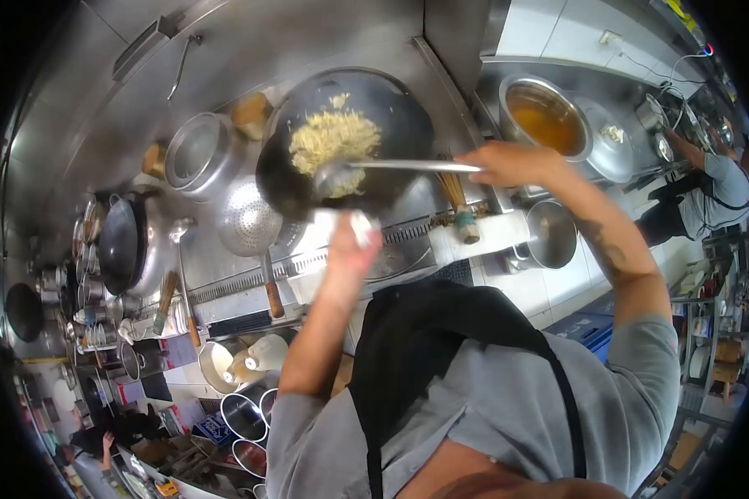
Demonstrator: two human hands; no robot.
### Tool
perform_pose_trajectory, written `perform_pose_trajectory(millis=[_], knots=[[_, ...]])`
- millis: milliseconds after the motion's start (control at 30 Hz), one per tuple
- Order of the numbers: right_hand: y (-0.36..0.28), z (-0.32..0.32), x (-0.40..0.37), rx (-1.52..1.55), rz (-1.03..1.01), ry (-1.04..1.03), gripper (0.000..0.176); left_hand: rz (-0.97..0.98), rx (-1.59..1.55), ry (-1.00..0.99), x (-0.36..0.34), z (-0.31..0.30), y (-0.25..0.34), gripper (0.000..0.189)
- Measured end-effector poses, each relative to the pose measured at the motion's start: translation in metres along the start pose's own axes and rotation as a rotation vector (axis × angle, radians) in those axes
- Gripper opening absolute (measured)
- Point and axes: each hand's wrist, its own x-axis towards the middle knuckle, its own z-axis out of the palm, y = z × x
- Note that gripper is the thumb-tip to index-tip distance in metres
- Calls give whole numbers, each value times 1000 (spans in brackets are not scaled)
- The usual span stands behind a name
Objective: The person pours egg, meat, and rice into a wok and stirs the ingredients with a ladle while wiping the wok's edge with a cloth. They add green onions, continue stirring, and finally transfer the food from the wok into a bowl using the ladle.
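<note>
A large dark wok (404, 125) sits on the steel range in front of me, with pale yellow chopped food (333, 137) heaped in it. My right hand (508, 164) is closed round the handle of a metal ladle (416, 165), whose bowl touches the lower part of the food. At the wok's near edge my left hand (354, 249), smeared by motion, is closed on a white cloth (354, 223). The cloth seems to cover the wok's rim or handle there; the exact contact is hidden.
Left of the wok are a perforated skimmer (250, 216), a metal strainer bowl (198, 154) and another ladle (183, 249). To the right stand a bamboo brush (456, 200), a bowl of orange-brown liquid (545, 121) and a pot (551, 234). Another person (716, 191) works at far right.
</note>
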Motion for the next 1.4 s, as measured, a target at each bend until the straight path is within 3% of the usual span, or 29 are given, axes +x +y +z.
perform_pose_trajectory(millis=[33, 67, 133, 167, 200, 267, 300, 333, 367, 433, 533, 567, 633, 733, 767, 800, 833, 867, 967, 1033, 1100, 1200, 1367, 1400], knots=[[-1, 4, 9, -56, 15, 48, 40, 18, -31, -55, 38, -15, 10, 14], [-4, 13, 21, -72, 81, 76, 40, -64, -279, -54, 61, -26, 8, 13], [-4, 22, 45, -121, 215, 140, 39, 397, 420, 41, 27, -32, -34, 14], [-12, 24, 45, -196, 216, 219, 38, -133, -233, 132, 23, -54, -58, 15], [-24, 18, 40, -193, 205, 243, 38, -160, -182, 49, 12, -82, -85, 21], [-42, 3, 18, -182, 196, 270, 38, -195, -143, 133, -36, -32, -64, 26], [-18, 14, 18, -225, 65, 375, 44, 298, 556, 72, -46, -16, -49, 23], [-27, 14, 10, -179, 112, 272, 43, 496, 803, 34, -38, -6, -27, 21], [-43, -1, 1, -140, 158, 181, 41, 565, 868, -15, -19, 1, -5, 19], [-67, -21, -18, -27, 259, -40, 40, 450, 691, -58, 26, -7, 22, 15], [-29, -14, -43, -40, -174, 57, 37, -220, -204, 219, -2, 23, 32, 13], [-12, -7, -34, 14, -143, 24, 36, -213, -200, 264, -12, 34, 40, 12], [-7, -2, 1, -7, 93, -22, 36, 290, 539, -53, 30, -26, 19, 13], [-10, 32, 37, -151, 263, 127, 38, 250, 373, 11, 62, -73, -25, 15], [-10, 38, 41, -216, 291, 212, 38, -201, -292, 7, 39, -72, -48, 18], [-13, 40, 32, -217, 254, 319, 40, -169, -120, 123, 7, -59, -60, 19], [-9, 38, 19, -231, 210, 432, 43, -262, -102, 160, -12, -48, -61, 14], [-8, 39, 10, -238, 160, 526, 45, -237, -151, 122, -26, -27, -48, 14], [-33, 14, -12, 78, 97, 642, 45, -96, -156, 249, 34, -27, -7, 14], [-63, -11, -13, 575, 139, 556, 40, -109, -200, 125, 94, -54, 14, 11], [-87, -18, 5, 1171, 139, 486, 36, -111, -113, 189, 118, -53, 21, 7], [-54, 16, 60, 1811, -42, 230, 32, -158, -106, 181, 136, -62, 14, 5], [4, 89, 146, 1454, 510, 188, 28, -162, -160, 167, 133, -56, 15, 3], [-6, 77, 143, 1354, 500, 213, 28, -154, -177, 155, 135, -50, 17, 2]])
